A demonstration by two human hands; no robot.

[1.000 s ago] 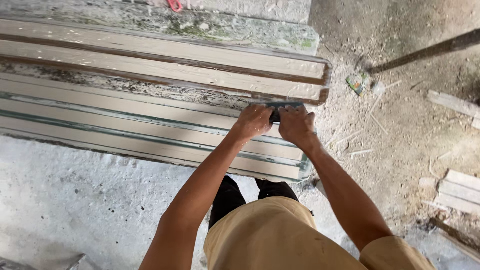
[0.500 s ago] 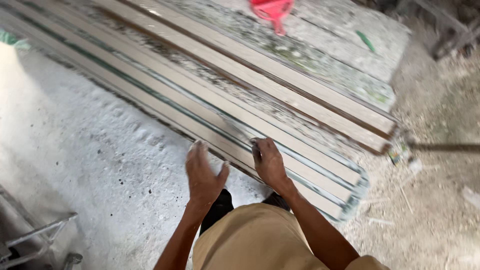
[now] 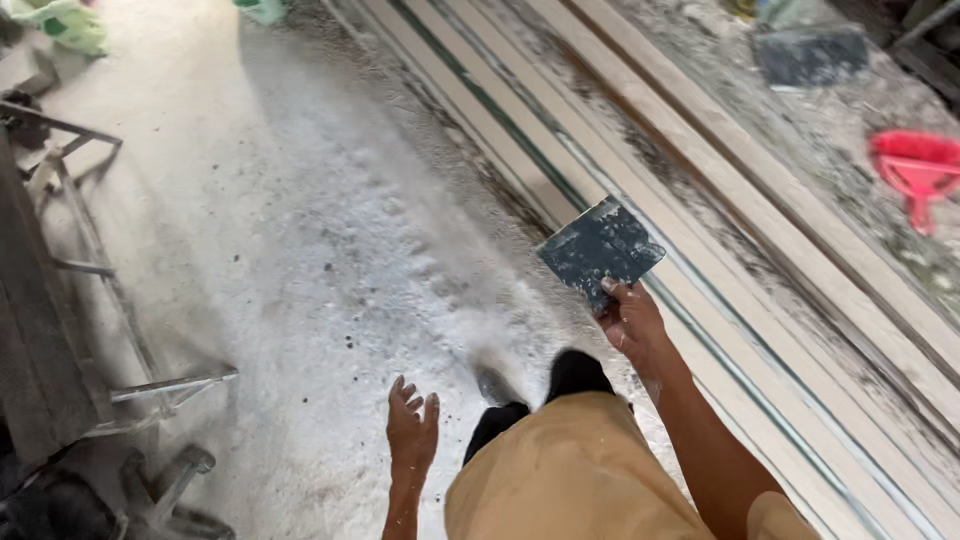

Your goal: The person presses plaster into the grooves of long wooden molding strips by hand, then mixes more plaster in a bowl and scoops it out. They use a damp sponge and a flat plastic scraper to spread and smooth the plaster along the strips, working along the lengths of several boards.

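Note:
My right hand point(image 3: 632, 322) grips a dark, flat, square scraper blade point(image 3: 600, 250) and holds it up above the long pale wooden boards point(image 3: 720, 200) that lie side by side on the ground to my right. My left hand point(image 3: 412, 428) hangs free beside my leg with its fingers spread and nothing in it, over the dusty white floor point(image 3: 300, 230). My tan trousers and dark shoes fill the bottom middle.
A metal frame point(image 3: 110, 300) and dark timber stand at the left edge. A red plastic dustpan point(image 3: 915, 170) lies at the far right beyond the boards. A dark flat pad point(image 3: 810, 55) rests at the top right. Green cloth point(image 3: 65, 20) lies at the top left.
Both hands left the boards. My right hand now holds the scraper up in the air, my left hand has dropped to my side. My view has swung left along the boards.

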